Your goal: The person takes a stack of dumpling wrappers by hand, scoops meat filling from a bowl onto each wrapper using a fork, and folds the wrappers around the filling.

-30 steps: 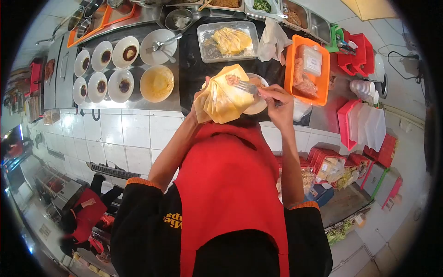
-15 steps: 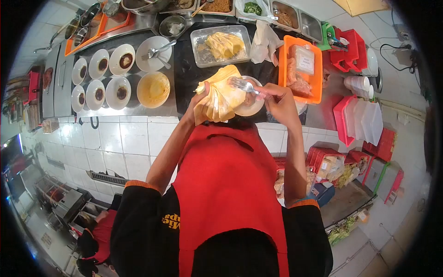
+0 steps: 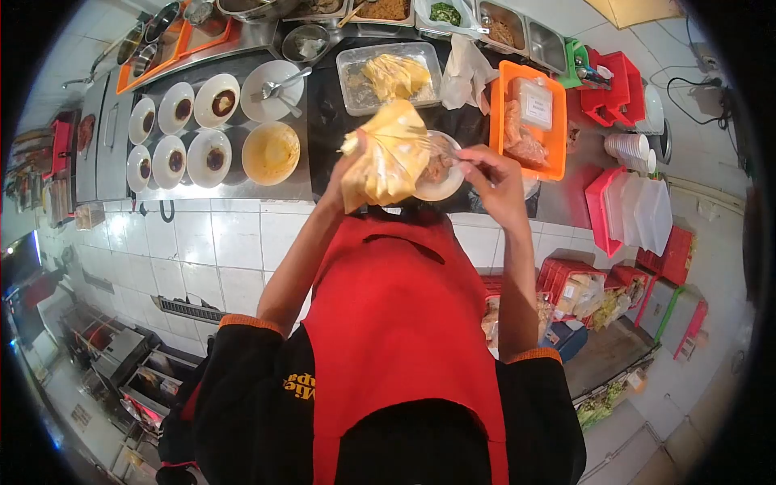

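Observation:
My left hand is closed around a fanned stack of yellow dumpling wrappers, dusted with white patches. My right hand pinches a metal fork, its tines pointing left at the edge of the wrappers. Under the fork, partly covered by the wrappers, stands a white bowl with pinkish minced filling inside. Just beyond, a clear plastic tray holds more yellow wrappers.
To the left are several white bowls with dark sauce, a bowl coated in yellow, and a plate with cutlery. An orange bin with packed pink meat stands right. Metal food pans line the back.
The wrapper stack has tilted and its fan has shifted. My right hand has moved slightly right and down, with the fork drawn back rightward. A person at lower left has moved lower.

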Action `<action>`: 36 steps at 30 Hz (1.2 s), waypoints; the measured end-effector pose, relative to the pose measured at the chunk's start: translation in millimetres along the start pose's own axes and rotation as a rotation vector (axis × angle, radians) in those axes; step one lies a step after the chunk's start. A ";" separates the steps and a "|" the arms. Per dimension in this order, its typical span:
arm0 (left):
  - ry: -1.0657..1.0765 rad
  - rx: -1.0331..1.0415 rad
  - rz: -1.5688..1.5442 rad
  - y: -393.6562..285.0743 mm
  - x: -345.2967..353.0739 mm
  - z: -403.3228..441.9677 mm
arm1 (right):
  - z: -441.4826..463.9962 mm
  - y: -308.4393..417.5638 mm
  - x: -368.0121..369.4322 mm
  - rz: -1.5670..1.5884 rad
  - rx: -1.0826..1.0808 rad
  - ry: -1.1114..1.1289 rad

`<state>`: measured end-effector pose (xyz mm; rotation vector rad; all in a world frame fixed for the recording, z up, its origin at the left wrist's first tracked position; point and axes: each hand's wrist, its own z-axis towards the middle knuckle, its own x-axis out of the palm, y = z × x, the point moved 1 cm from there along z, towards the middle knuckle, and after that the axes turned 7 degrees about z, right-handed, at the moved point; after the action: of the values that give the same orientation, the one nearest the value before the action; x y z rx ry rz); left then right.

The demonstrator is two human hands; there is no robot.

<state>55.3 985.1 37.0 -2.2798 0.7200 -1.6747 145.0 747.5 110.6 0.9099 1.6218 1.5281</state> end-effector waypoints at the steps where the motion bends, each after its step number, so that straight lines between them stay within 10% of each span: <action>1: -0.011 -0.028 0.111 10.1 5.5 -1.1 | 1.1 0.7 7.3 -0.001 0.000 -0.003; 10: -0.024 -0.218 0.127 34.4 -19.4 14.1 | -10.3 -11.1 58.5 -0.205 -0.228 0.030; 17: 0.170 -0.124 -0.265 49.8 -111.6 3.0 | -33.4 -62.8 -0.2 -0.122 0.130 0.186; 22: -0.027 -0.208 -0.195 78.8 -167.0 -5.3 | -48.4 -132.6 -21.9 -0.922 0.334 -0.059; 36: -0.011 -0.252 -0.151 87.9 -149.5 6.1 | -47.1 -132.0 -9.8 -0.720 0.331 0.134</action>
<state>4.4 985.1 -128.9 -2.5717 0.8169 -1.7201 106.5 709.4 -19.1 0.3071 2.0396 0.8465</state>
